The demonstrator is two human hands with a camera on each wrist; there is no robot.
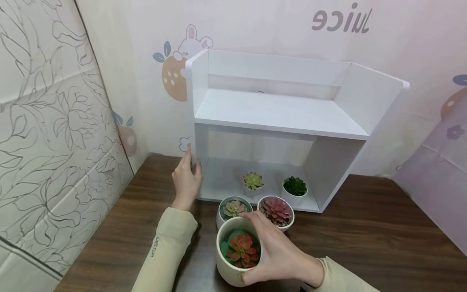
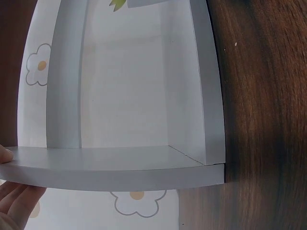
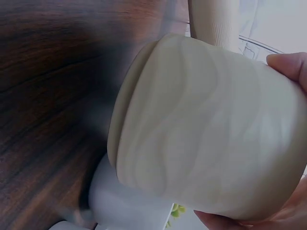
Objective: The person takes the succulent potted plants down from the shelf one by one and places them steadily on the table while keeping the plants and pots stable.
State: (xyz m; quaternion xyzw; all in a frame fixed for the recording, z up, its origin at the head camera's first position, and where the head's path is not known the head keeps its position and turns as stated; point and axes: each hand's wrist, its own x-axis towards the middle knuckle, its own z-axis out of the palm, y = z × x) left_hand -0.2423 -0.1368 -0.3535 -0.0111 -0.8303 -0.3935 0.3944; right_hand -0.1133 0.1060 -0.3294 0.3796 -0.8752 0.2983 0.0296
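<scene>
Head view shows your wood-brown desk [image 1: 383, 227] running beneath everything, with the white shelf [image 1: 281, 109] standing toward its far side. Your forearms reach in from the near edge in pale sleeves [image 1: 166, 247], the left stretched forward to the shelf, the right coming in low from the right.

Your right hand [image 1: 277, 253] grips the cream pot [image 1: 226, 267] from its right side, thumb on the near part of the rim and fingers on the far part. Your left hand [image 1: 187, 176] pinches the front edge of the shelf's left panel; the left wrist view puts the thumb inside and fingers outside.

That cream pot sits nearer you than the left hand, well apart from it; you cannot tell whether its base touches the desk. Just beyond it are the grey-white pot [image 1: 220, 221] and, further right, the white pot [image 1: 292, 221] with a pink succulent. Two smaller pots [image 1: 294, 198] stand on the lower board. Inside your cream pot, the red succulent [image 1: 242, 250] faces up.
</scene>
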